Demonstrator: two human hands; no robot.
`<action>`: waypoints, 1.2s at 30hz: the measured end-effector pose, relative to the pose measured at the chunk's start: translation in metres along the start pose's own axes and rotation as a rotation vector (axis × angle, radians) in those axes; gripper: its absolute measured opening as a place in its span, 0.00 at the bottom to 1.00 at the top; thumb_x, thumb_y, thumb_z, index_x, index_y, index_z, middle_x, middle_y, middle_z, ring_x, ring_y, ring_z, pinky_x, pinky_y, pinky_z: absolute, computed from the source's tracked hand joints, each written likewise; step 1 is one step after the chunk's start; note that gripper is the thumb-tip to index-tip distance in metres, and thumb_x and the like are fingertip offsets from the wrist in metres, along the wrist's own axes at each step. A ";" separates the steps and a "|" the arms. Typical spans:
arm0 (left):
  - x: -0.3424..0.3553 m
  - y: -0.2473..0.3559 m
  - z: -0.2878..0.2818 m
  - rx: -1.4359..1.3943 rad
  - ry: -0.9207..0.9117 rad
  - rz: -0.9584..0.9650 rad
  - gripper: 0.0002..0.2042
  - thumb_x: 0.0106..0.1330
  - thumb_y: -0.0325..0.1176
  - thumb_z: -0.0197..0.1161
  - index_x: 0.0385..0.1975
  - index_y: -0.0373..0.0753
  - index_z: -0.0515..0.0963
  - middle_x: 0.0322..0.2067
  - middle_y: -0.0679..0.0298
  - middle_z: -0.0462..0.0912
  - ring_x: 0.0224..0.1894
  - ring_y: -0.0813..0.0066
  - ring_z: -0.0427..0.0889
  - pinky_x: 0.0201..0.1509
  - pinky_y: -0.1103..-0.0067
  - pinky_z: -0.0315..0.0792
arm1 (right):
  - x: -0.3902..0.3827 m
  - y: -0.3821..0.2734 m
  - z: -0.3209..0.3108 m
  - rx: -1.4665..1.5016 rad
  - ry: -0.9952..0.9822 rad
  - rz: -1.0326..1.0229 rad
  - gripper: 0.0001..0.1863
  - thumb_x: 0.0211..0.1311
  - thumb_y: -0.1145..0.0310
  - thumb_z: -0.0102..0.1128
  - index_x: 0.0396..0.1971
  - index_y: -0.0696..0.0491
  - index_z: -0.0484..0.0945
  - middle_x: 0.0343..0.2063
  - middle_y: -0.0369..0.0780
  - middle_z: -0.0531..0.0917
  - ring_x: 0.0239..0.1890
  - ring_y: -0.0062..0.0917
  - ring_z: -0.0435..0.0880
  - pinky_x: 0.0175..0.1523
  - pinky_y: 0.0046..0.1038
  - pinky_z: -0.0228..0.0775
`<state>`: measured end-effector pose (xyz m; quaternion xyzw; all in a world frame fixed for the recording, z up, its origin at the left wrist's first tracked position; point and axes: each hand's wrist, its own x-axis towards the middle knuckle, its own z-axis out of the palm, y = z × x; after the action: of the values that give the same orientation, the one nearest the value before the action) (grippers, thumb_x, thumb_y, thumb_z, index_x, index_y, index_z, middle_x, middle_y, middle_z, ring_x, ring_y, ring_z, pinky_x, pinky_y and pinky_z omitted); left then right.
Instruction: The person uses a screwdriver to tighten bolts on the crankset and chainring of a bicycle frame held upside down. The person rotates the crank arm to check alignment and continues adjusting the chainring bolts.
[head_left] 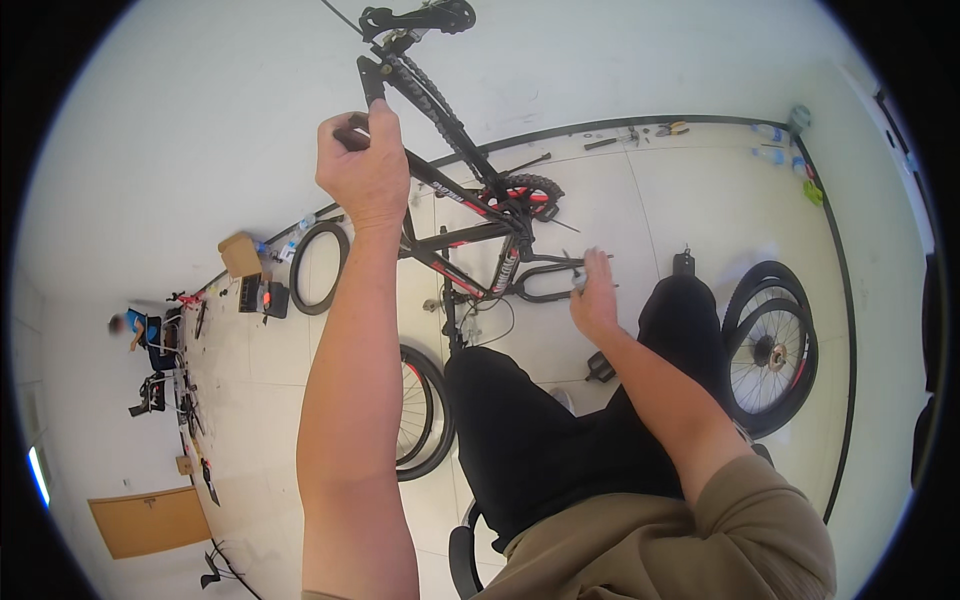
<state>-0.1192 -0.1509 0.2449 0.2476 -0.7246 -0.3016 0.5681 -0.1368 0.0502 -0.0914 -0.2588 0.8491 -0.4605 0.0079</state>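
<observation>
A black and red bicycle frame (pixel 470 207) without wheels is tilted in front of me. My left hand (pixel 362 165), raised high, is closed around a black tube at its rear end. Just above that hand, a chain (pixel 430 98) runs between the chainring (pixel 535 193) and the derailleur (pixel 425 17). Lower down, a black fork (pixel 545 270) points to the right. My right hand (pixel 597 297) is closed over the ends of its legs; the fingers partly hide them. A small shiny piece shows near my thumb, too small to name.
Wheels (pixel 765 350) lie on the right and another wheel (pixel 440 415) by my left knee. A loose tyre (pixel 320 268) and a cardboard box (pixel 240 255) sit to the left. Pliers (pixel 672 129), a hammer (pixel 602 143) and bottles (pixel 770 155) line the wall. A person (pixel 135 323) sits far left.
</observation>
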 end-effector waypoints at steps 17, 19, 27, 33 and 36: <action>0.001 -0.009 0.003 -0.027 0.008 0.043 0.15 0.57 0.39 0.70 0.28 0.33 0.76 0.18 0.67 0.74 0.21 0.81 0.70 0.28 0.81 0.68 | -0.006 0.057 0.021 0.390 -0.226 0.779 0.20 0.54 0.77 0.53 0.48 0.55 0.79 0.21 0.37 0.76 0.18 0.22 0.73 0.22 0.27 0.66; 0.001 -0.009 0.004 -0.013 0.006 0.040 0.15 0.57 0.40 0.70 0.28 0.32 0.76 0.18 0.67 0.74 0.21 0.81 0.70 0.28 0.81 0.68 | -0.002 0.051 0.019 0.470 -0.122 0.827 0.20 0.52 0.78 0.53 0.49 0.56 0.78 0.22 0.38 0.76 0.18 0.23 0.74 0.22 0.26 0.67; 0.004 -0.011 -0.002 0.023 0.016 0.043 0.15 0.57 0.39 0.70 0.27 0.33 0.76 0.18 0.68 0.74 0.22 0.81 0.70 0.29 0.81 0.68 | 0.008 -0.009 -0.020 0.853 -0.146 1.035 0.28 0.53 0.84 0.52 0.58 0.60 0.65 0.31 0.44 0.78 0.21 0.26 0.77 0.22 0.29 0.70; 0.004 -0.007 0.006 0.044 0.017 0.068 0.14 0.58 0.40 0.70 0.24 0.35 0.76 0.21 0.71 0.74 0.24 0.83 0.69 0.31 0.82 0.68 | 0.016 0.006 -0.024 0.903 -0.055 1.177 0.18 0.59 0.77 0.49 0.51 0.58 0.68 0.29 0.43 0.77 0.18 0.26 0.75 0.22 0.31 0.68; 0.002 -0.011 0.006 0.044 0.023 0.068 0.15 0.58 0.40 0.71 0.24 0.35 0.76 0.21 0.70 0.76 0.25 0.81 0.69 0.32 0.81 0.68 | 0.008 0.002 -0.028 0.855 0.029 1.178 0.12 0.59 0.74 0.50 0.43 0.58 0.68 0.26 0.41 0.76 0.19 0.25 0.74 0.21 0.31 0.67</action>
<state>-0.1251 -0.1596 0.2375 0.2387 -0.7326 -0.2632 0.5805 -0.1516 0.0695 -0.0750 0.2730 0.5934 -0.6746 0.3438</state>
